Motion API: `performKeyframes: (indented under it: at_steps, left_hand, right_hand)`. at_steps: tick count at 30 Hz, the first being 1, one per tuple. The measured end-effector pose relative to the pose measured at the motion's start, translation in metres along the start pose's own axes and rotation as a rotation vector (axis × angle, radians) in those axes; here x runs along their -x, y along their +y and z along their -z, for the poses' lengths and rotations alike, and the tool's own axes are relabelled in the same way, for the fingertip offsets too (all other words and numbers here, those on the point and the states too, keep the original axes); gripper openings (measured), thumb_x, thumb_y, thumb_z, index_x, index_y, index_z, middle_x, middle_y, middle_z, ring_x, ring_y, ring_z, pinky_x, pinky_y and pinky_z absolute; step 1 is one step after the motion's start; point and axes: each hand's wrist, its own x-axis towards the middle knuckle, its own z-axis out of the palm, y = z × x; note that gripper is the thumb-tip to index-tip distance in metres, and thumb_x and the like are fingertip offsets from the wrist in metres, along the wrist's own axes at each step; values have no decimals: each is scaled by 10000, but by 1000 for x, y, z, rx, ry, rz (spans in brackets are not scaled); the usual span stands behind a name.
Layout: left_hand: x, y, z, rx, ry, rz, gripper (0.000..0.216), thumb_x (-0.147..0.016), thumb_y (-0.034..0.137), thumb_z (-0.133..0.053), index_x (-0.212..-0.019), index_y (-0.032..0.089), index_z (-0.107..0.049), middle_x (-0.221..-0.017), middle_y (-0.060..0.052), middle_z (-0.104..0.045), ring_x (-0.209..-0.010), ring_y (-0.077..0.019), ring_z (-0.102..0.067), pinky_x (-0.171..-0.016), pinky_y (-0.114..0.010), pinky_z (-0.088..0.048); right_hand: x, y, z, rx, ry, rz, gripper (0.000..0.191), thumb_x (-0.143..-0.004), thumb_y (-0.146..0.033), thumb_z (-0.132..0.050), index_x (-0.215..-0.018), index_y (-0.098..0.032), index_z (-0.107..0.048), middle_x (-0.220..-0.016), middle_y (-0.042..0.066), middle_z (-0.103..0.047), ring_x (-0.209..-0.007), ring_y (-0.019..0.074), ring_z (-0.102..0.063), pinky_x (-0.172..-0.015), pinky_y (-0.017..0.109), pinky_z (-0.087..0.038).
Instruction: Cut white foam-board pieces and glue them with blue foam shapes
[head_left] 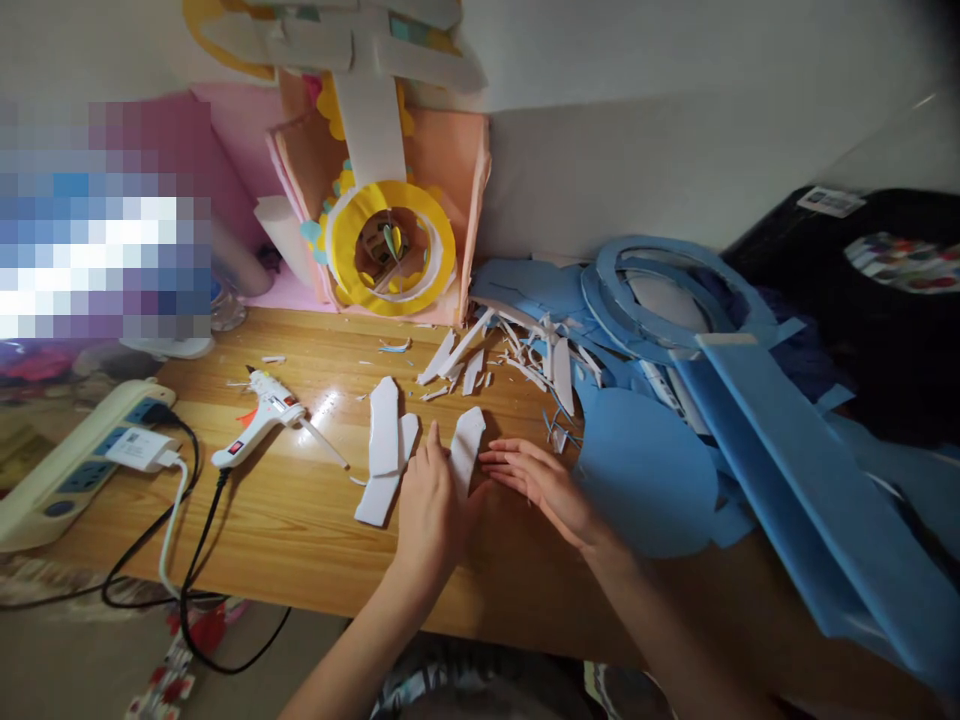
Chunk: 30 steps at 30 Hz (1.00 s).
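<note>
A white foam strip [468,446] with a pointed top end stands out between my two hands over the table. My left hand [429,492] is closed at its lower left edge, index finger pointing forward; the thumb's grip is partly hidden. To the strip's right, my right hand [541,482] is open, fingers stretched and close together, the tips near its edge. Left of my left hand, several similar white foam pieces [385,425] lie overlapping. A white hot glue gun [262,420] with a glue stick at its back lies farther left.
White foam scraps [555,360] litter the back of the wooden table [315,530]. Blue foam sheets [649,470], rings [600,290] and a long blue piece [810,480] fill the right. A power strip [90,470] with cables sits left; a peach box structure [442,150] stands behind.
</note>
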Motion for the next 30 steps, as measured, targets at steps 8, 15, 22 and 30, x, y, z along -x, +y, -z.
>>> performKeyframes:
  at_steps: [8,15,22,30]
  left_hand:
    - [-3,12,2,-186,-8,57,589,-795,165,-579,-1325,44,-351,-1063,-175,-600,-976,-293,-588,-869,-452,-477]
    - [-3,3,3,116,64,5,628,-773,148,-559,-1352,100,-320,-1045,-153,-611,-973,-279,-600,-872,-450,-473]
    - [11,28,18,385,-4,-61,665,-775,221,-586,-1371,172,-296,-1092,-114,-605,-1031,-249,-580,-913,-430,-442]
    - [22,47,18,440,-52,-202,663,-769,144,-581,-1361,232,-296,-1121,-82,-603,-1096,-235,-552,-994,-448,-383]
  right_hand:
    - [0,6,1,17,-8,28,289,-732,-391,-680,-928,-183,-637,-950,72,-708,-971,210,-646,-976,409,-435]
    - [1,10,1,172,59,148,296,-729,-396,-690,-934,-189,-635,-890,59,-699,-776,177,-651,-706,321,-515]
    - [17,4,20,166,68,284,352,-697,-411,-745,-1005,-253,-681,-967,38,-711,-911,216,-632,-820,340,-481]
    - [41,3,39,77,-18,326,434,-657,-363,-785,-1074,-302,-679,-1175,34,-670,-1097,266,-596,-937,397,-455]
